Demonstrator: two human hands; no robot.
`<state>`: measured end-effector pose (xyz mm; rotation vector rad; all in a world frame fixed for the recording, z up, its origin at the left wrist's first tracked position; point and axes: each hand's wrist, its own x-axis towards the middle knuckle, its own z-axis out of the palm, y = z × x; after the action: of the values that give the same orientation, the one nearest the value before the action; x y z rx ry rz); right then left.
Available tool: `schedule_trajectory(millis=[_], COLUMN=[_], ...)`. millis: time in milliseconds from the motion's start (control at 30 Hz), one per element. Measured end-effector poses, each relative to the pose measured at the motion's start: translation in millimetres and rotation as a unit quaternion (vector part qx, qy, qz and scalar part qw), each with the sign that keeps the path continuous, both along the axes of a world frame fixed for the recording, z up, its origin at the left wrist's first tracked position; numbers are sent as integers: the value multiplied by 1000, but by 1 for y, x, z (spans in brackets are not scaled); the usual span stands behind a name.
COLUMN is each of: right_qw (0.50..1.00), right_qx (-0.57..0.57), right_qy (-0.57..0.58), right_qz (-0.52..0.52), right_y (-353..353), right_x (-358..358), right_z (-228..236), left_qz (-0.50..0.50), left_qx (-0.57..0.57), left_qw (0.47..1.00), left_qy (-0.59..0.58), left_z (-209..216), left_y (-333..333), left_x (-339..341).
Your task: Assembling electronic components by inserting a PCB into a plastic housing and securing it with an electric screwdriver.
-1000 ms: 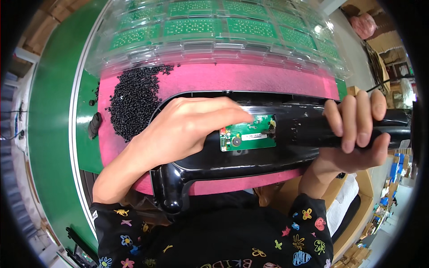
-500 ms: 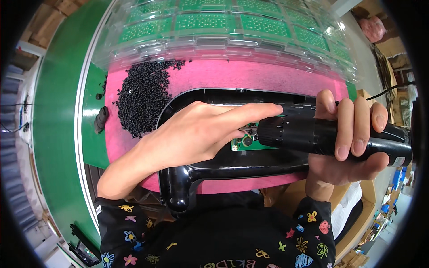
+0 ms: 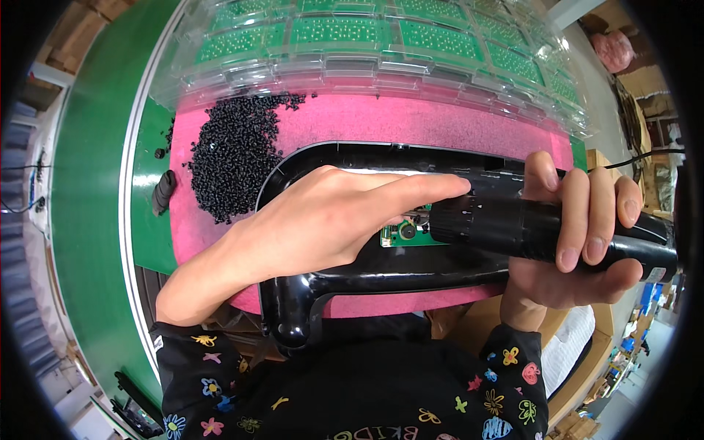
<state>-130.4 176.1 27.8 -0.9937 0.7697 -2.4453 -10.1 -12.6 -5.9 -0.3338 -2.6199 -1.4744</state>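
The left hand (image 3: 323,227) lies flat, hiding most of the small green board (image 3: 408,233). The right hand (image 3: 579,242) grips a smooth black screwdriver (image 3: 543,231) tight.

Left hand (image 3: 323,220) lies flat, fingers extended; right hand (image 3: 587,235) seemingly clenched tight.

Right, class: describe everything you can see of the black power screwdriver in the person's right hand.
The power screwdriver is a thick, black, cylindrical tool, plastic by its look, with a ribbed collar near its front. It lies almost level, its front end over the small green circuit board inside the black housing. The right hand wraps its body, and the left hand's fingertips touch its front. A thin cable leaves its rear.
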Motion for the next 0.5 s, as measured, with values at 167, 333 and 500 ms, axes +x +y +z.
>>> schedule_trajectory(millis=[167,333,500], right_qw=[1000,1000,999], right_qx=[-19,-8,-43], right_qy=[-7,-4,-19], right_qz=[-1,-8,-24], right_y=[1,-1,1], right_x=[-1,2,0], right_z=[1,0,2], left_qz=[-4,4,42], left_qx=[28,10,65], left_qw=[999,999,996], left_qy=[20,30,-39], left_z=[0,0,-3], left_y=[1,1,-4], left_x=[-1,-1,1])
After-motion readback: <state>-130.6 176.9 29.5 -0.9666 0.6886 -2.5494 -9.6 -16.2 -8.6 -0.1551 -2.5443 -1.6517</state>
